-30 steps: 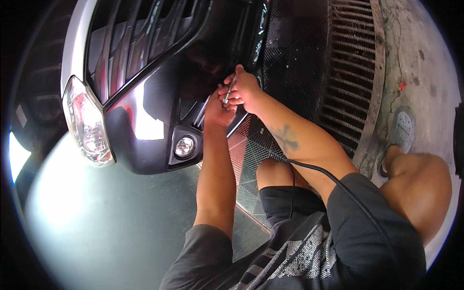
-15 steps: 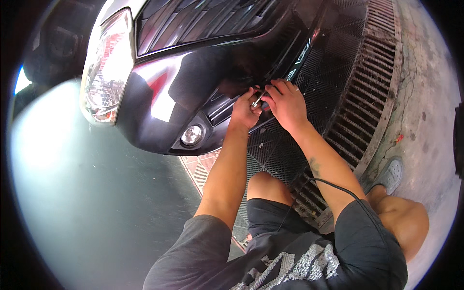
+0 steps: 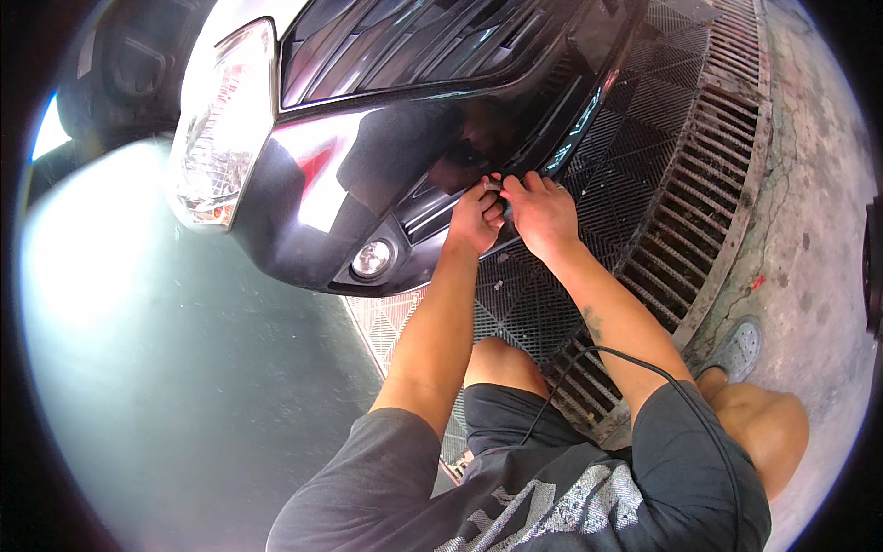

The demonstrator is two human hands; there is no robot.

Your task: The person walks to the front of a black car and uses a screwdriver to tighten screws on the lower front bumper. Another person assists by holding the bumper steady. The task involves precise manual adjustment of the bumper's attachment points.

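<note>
Both of my hands meet at the lower grille (image 3: 434,210) of a car's dark front bumper (image 3: 303,244). Curled fingers close my left hand (image 3: 474,219), and a small greyish piece (image 3: 493,184) shows at its fingertips. What kind of piece it is cannot be made out. My right hand (image 3: 544,216) touches the same spot from the other side, thumb and fingers pinched together. Its fingers hide whatever lies between them. Left of my hands, a round fog light (image 3: 372,258) is set in the bumper.
A large headlight (image 3: 225,129) and the slatted upper grille (image 3: 395,46) are above. Black ribbed floor tiles (image 3: 635,138) lie below the bumper, beside a metal drain grate (image 3: 685,198) and concrete floor (image 3: 814,230). A black cable (image 3: 644,357) crosses my right arm.
My hands have come closer together against the bumper. The slim silvery piece that showed between them is now mostly covered by fingers. The view has shifted slightly.
</note>
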